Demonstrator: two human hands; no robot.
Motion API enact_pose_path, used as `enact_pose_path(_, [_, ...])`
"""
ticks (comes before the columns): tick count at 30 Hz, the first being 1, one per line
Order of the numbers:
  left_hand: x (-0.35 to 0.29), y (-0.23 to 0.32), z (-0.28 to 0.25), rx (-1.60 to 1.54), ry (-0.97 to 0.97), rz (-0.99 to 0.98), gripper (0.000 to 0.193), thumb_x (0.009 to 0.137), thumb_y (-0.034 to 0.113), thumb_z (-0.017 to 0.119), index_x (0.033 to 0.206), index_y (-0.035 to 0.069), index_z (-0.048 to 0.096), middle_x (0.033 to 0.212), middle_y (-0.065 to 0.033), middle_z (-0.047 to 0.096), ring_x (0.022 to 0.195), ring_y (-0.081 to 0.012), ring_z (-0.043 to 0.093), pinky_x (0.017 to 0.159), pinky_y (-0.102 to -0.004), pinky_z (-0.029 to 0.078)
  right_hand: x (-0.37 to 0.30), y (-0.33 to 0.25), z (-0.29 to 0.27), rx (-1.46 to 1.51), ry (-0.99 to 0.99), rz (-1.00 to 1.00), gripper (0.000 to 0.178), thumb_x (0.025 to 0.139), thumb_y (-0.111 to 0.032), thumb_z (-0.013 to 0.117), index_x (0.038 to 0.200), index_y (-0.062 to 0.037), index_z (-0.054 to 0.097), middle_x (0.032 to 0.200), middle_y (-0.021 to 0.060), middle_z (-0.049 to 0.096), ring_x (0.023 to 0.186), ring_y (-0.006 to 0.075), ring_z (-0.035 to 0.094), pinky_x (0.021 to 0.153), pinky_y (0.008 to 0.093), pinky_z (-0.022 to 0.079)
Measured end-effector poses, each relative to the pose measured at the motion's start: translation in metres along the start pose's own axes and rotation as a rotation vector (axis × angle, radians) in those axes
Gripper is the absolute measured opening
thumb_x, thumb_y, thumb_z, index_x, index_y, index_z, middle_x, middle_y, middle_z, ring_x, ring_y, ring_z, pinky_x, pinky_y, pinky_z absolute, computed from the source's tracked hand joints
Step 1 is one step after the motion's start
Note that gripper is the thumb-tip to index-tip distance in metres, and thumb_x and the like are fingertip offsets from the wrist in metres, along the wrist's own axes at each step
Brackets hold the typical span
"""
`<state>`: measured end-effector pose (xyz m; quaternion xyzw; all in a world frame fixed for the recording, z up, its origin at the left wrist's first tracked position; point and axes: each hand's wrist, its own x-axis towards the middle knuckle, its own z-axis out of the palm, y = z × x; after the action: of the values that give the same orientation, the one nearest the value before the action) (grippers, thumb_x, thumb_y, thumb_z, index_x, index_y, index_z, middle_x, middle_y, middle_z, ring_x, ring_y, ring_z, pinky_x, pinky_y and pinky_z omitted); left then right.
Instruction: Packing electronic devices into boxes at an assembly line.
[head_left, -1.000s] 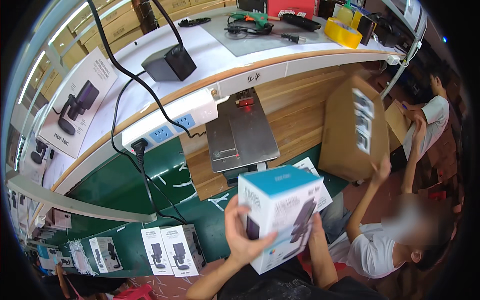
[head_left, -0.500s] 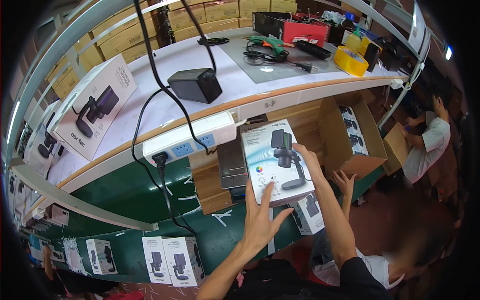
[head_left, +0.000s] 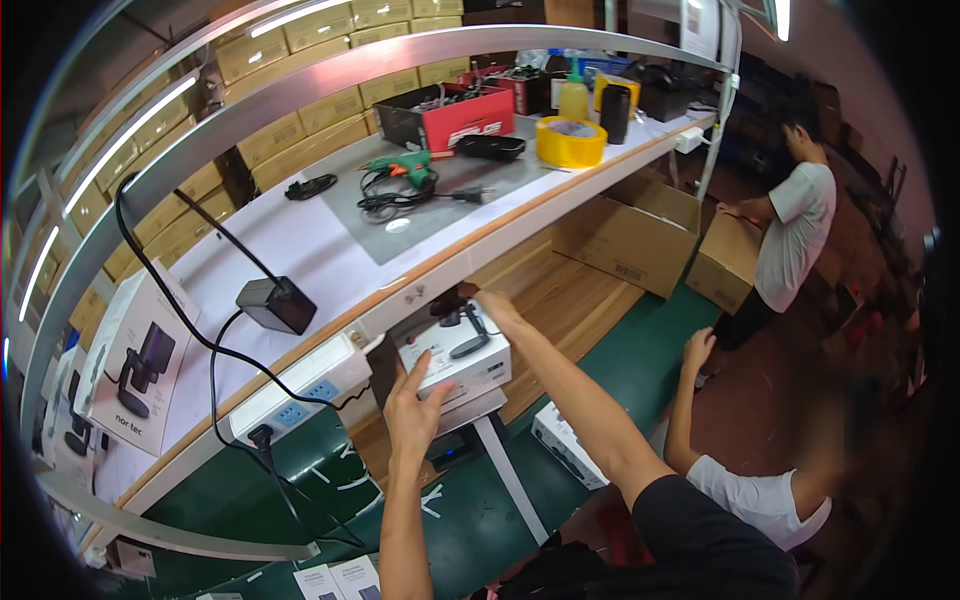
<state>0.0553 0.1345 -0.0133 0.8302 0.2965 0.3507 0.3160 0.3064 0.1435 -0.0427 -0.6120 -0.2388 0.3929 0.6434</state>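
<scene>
Both my hands are on a white microphone box [head_left: 462,362], which lies printed face up above a flat metal plate [head_left: 470,411] under the shelf edge. My left hand [head_left: 412,410] presses the near left side, fingers on top and thumb on the front. At the far right corner my right hand [head_left: 492,308] grips the box; its fingertips are hidden behind it and in the shelf's shadow. Below the plate is a dark device [head_left: 452,453] with a small blue light. Whether the box rests fully on the plate, I cannot tell.
A power strip [head_left: 305,388] runs along the shelf edge, with black cables hanging nearby. Another white box [head_left: 568,445] lies on the green table. Beyond it stands an open carton [head_left: 625,240]. A co-worker [head_left: 800,210] handles another carton [head_left: 725,255]; another person's arm [head_left: 690,395] is close right.
The microphone box has gone from in front of the shelf to lower and farther under it, over the metal plate. My view has shifted right. The nearby person's hand has left the open carton.
</scene>
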Motion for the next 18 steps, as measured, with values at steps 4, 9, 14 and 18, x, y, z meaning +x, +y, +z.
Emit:
enact_pose_path(4, [-0.049, 0.007, -0.005, -0.048, 0.063, 0.095, 0.054, 0.076, 0.005, 0.080, 0.127, -0.003, 0.064, 0.128, -0.0267, 0.062, 0.111, -0.0333, 0.066, 0.094, -0.0357, 0.051, -0.060, 0.006, -0.004, 0.074, -0.269, 0.090, 0.056, 0.090, -0.048, 0.062, 0.117, 0.0006, 0.068, 0.105, 0.0121, 0.069, 0.092, 0.0171, 0.065, 0.079, 0.0266, 0.051])
enact_pose_path(9, [-0.126, 0.083, -0.062, 0.146, -0.404, 0.123, 0.046, 0.070, 0.014, 0.086, 0.109, -0.004, 0.070, 0.115, -0.0239, 0.068, 0.096, -0.0354, 0.069, 0.079, -0.0345, 0.055, -0.199, 0.008, -0.044, 0.095, -0.126, -0.099, 0.074, 0.075, -0.027, 0.082, 0.136, 0.0025, 0.051, 0.123, 0.0160, 0.060, 0.118, 0.0228, 0.057, 0.099, 0.0336, 0.045])
enact_pose_path(14, [-0.132, 0.134, -0.074, 0.451, -0.270, 0.633, 0.074, 0.064, 0.022, 0.087, 0.129, 0.000, 0.058, 0.130, -0.0251, 0.057, 0.123, -0.0480, 0.052, 0.099, -0.0560, 0.044, -0.296, 0.015, -0.033, -0.700, -0.168, -0.801, 0.076, 0.060, -0.025, 0.087, 0.126, -0.0053, 0.055, 0.146, 0.0271, 0.033, 0.135, 0.0497, 0.034, 0.113, 0.0528, 0.030])
enact_pose_path(18, [-0.116, 0.109, -0.070, 0.616, -0.776, 0.555, 0.116, 0.052, 0.029, 0.089, 0.144, -0.011, 0.031, 0.141, -0.0367, 0.038, 0.133, -0.0518, 0.036, 0.113, -0.0605, 0.026, -0.330, 0.011, -0.011, -1.009, -0.515, -0.910, 0.068, 0.057, -0.022, 0.085, 0.114, 0.0003, 0.056, 0.143, 0.0351, 0.033, 0.132, 0.0541, 0.035, 0.111, 0.0578, 0.031])
